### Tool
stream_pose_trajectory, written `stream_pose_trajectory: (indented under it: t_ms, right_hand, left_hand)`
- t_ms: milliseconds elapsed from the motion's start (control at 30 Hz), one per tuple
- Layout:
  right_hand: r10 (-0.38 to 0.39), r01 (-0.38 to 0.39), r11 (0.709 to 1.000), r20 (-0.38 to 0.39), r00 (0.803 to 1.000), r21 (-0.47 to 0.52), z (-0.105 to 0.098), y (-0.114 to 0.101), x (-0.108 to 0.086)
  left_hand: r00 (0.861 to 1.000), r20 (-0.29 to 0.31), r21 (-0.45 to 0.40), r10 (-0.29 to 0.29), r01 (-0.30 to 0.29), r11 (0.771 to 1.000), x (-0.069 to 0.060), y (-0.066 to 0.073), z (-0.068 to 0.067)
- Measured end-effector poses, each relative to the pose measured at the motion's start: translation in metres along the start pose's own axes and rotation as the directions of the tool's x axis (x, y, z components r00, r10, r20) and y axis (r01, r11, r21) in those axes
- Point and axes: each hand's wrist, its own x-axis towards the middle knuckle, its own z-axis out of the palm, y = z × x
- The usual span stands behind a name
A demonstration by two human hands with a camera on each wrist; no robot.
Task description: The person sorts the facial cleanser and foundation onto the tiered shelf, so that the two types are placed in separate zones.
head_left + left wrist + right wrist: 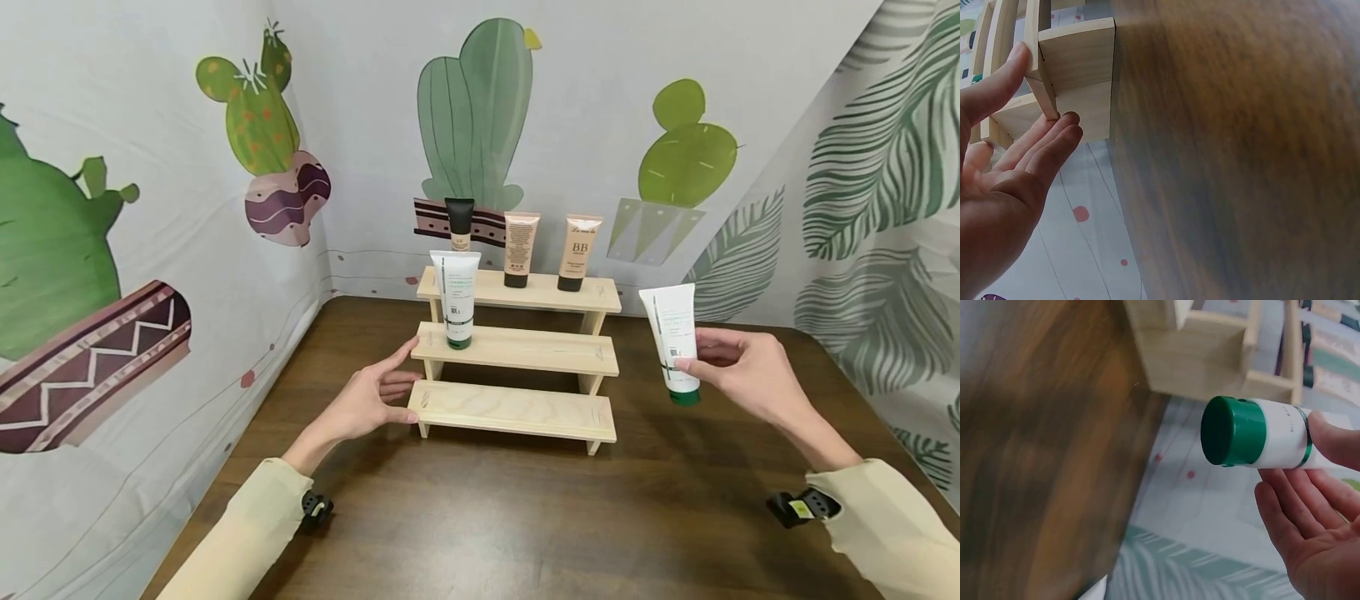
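A tiered light-wood display stand (513, 408) sits on the dark table. Its left end is touched by my left hand (373, 392), the thumb at the bottom step and the fingers spread along the side; the left wrist view shows these fingers (1054, 150) fairly straight. Right of the stand, my right hand (750, 371) holds a white cosmetic tube (672, 337) in the air, green cap (1235, 431) down, pinched between thumb and fingers. A similar white tube (456, 296) stands upright on the middle step's left end.
The top step carries a black-capped tube (460, 221), partly hidden, and two beige tubes, one with small print (520, 250) and one marked BB (578, 252). A cloth backdrop with printed cacti (480, 117) hangs behind the brown table (450, 525).
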Motion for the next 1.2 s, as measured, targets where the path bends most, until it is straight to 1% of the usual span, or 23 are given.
stream_pose_trajectory:
  t_ms: [133,233,400,533,800,900,1200]
  right_hand:
    - [-0.017,0.018,1.0,-0.059,0.998,0.018,0.001,-0.016,0.0]
    - [-0.012,0.015,0.999,-0.082,0.997,0.036,0.006,-0.028,0.0]
    - [0.001,0.009,0.996,-0.113,0.994,0.089,0.018,-0.049,0.003]
    - [-0.028,0.047,0.99,-0.141,0.99,0.134,0.03,-0.06,0.009]
    - [-0.056,0.09,0.969,-0.151,0.987,0.229,0.054,-0.072,0.014]
    - [-0.073,0.113,0.962,-0.166,0.983,0.249,0.063,-0.075,0.017]
    - [-0.102,0.16,0.927,-0.182,0.978,0.339,0.092,-0.081,0.028]
  left_hand:
    - [1.0,-0.002,0.001,0.002,-0.002,1.0,0.001,-0.001,0.0]
    - [1.0,0.001,0.002,0.002,-0.002,1.0,0.001,-0.002,0.0]
    - [1.0,-0.008,0.005,-0.002,0.002,1.0,-0.001,-0.002,-0.002]
    - [1.0,-0.011,0.001,0.002,-0.002,1.0,-0.001,-0.002,-0.003]
    - [1.0,-0.006,0.006,-0.001,0.001,1.0,0.0,-0.002,0.0]
    - [1.0,-0.006,0.004,0.001,-0.001,1.0,0.0,-0.003,0.0]
    - [1.0,-0.01,-0.004,-0.001,0.001,1.0,0.0,-0.001,0.0]
